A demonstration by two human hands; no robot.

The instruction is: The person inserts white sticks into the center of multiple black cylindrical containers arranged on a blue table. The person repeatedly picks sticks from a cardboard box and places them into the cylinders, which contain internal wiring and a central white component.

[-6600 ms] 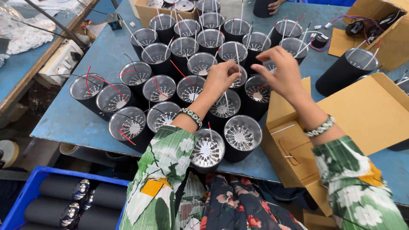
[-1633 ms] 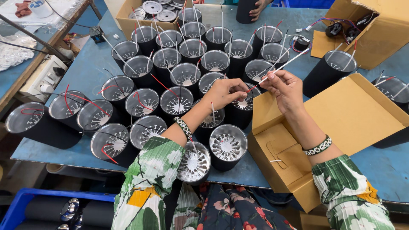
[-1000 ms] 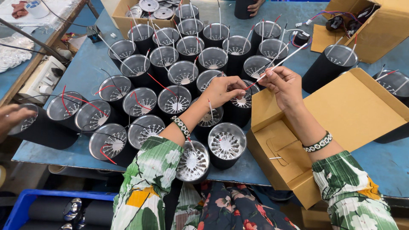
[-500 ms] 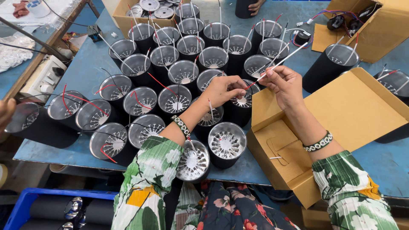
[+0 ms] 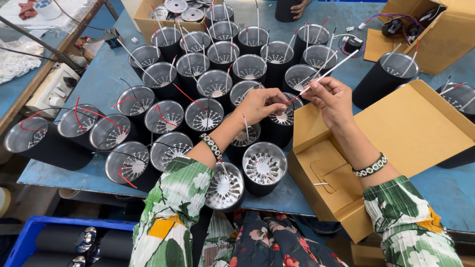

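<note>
Both hands are up at centre frame, over the cluster of black cans. The left hand is curled nearly closed, fingertips pinched on the red end of a wire just above one can. The right hand, just to its right, is also pinched tight, thumb and fingers gripping a white wire that slants up toward the upper right. The two hands sit close together, fingertips almost meeting. A beaded bracelet rings the left wrist, another the right.

Cans with finned silver insides fill the blue table from the left edge to upper centre, many trailing red or white wires. An open cardboard box lies at right, under the right forearm. Another box with wired parts sits upper right. A blue crate shows at lower left.
</note>
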